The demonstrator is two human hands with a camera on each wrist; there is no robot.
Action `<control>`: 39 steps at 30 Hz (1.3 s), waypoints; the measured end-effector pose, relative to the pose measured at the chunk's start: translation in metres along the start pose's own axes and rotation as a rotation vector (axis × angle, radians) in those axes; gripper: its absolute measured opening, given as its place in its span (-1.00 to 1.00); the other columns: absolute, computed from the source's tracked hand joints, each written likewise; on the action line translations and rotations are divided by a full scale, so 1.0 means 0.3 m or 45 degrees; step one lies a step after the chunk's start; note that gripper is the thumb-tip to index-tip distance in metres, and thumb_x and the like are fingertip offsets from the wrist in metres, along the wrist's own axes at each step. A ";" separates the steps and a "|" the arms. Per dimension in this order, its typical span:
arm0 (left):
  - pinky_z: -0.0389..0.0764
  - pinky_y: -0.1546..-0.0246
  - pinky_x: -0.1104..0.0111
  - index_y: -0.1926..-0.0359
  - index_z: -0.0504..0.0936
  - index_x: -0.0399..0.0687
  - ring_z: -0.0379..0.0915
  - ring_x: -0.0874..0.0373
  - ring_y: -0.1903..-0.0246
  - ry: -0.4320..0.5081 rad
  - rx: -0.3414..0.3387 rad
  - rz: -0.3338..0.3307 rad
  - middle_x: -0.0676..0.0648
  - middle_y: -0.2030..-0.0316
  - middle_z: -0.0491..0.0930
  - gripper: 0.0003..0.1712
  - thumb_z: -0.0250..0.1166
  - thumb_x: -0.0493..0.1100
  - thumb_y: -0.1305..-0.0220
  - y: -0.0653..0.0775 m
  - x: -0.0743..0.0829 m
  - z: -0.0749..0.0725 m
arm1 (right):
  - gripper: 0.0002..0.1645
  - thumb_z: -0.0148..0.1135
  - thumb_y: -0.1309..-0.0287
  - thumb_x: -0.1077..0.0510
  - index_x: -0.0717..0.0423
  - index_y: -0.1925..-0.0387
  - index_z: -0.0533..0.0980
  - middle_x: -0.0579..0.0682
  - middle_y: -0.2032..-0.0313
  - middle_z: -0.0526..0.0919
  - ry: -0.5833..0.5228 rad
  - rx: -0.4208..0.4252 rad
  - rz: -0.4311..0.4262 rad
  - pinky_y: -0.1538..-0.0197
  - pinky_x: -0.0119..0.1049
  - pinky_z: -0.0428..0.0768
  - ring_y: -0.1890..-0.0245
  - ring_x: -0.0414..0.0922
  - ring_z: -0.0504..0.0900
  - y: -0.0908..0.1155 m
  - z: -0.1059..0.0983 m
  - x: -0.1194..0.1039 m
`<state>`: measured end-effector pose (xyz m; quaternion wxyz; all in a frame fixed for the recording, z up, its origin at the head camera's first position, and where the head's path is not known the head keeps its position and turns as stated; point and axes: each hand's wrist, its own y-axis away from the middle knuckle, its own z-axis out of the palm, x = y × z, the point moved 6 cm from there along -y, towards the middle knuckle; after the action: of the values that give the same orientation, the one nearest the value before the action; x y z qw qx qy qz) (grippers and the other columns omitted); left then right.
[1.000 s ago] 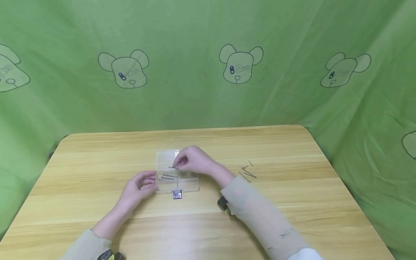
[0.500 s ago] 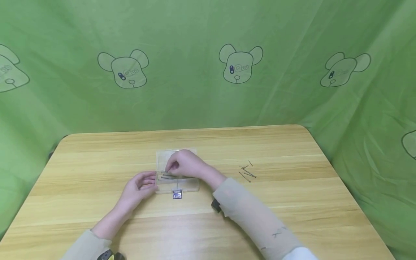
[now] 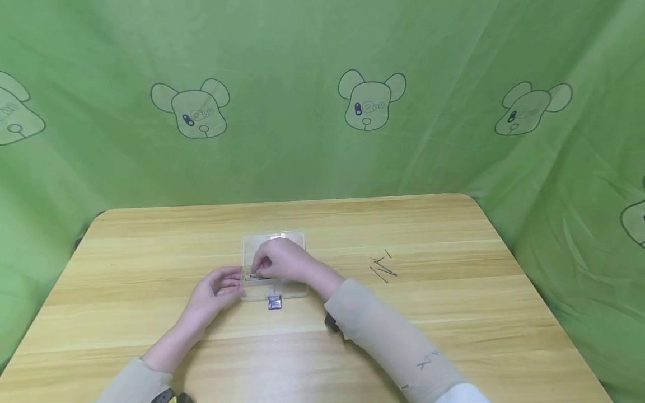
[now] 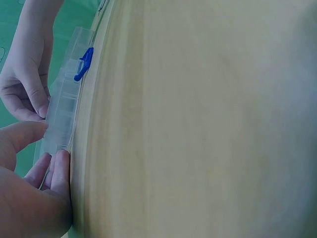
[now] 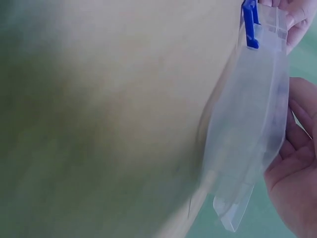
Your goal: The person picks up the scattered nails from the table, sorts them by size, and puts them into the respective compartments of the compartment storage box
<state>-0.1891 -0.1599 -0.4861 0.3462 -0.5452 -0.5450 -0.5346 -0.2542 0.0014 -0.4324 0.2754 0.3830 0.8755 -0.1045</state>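
Note:
A clear plastic compartment box (image 3: 294,290) stands on the wooden table, its lid (image 3: 297,242) folded back on the far side. My left hand (image 3: 214,288) grips the box's left end, thumb at the top edge and fingers low on the side, as the left wrist view shows. Several nails (image 3: 255,277) lie in the left compartment. Right over them is my right hand (image 3: 282,259), thumb and fingertips pinched together on a nail that the hand mostly hides. A blue latch (image 5: 250,25) hangs from the box's front in the right wrist view.
Several loose nails (image 3: 385,270) lie on the table (image 3: 453,313) to the right of the box. A green curtain (image 3: 302,162) with printed bear heads hangs behind and beside the table.
My right hand has moved left and down from over the lid, bringing the nail into the left compartment. My left hand has stayed on the box's left end.

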 end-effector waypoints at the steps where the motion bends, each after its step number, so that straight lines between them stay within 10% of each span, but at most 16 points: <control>1: 0.61 -0.10 0.69 -0.47 0.36 -0.41 0.51 -0.24 -0.32 0.002 -0.001 -0.003 -0.43 -0.34 0.52 -0.28 0.37 -0.39 -0.35 0.001 0.000 0.001 | -0.84 0.40 -0.31 0.30 0.07 0.14 0.79 -0.04 0.14 0.86 0.008 0.003 -0.002 0.05 -0.59 0.64 0.19 -0.23 0.73 -0.001 0.001 -0.001; 39: 0.62 -0.09 0.69 -0.49 0.34 -0.40 0.54 -0.22 -0.30 -0.025 -0.005 -0.010 -0.43 -0.35 0.51 -0.26 0.38 -0.37 -0.35 -0.004 -0.004 -0.002 | -0.84 0.47 -0.25 0.27 0.13 0.13 0.78 -0.03 0.19 0.83 -0.182 0.366 0.110 -0.05 -0.31 0.76 0.17 -0.15 0.73 0.259 -0.263 0.216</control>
<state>-0.1902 -0.1605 -0.4873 0.3377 -0.5488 -0.5496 -0.5317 -0.2652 0.1255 -0.4015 0.2834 0.4472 0.8125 -0.2438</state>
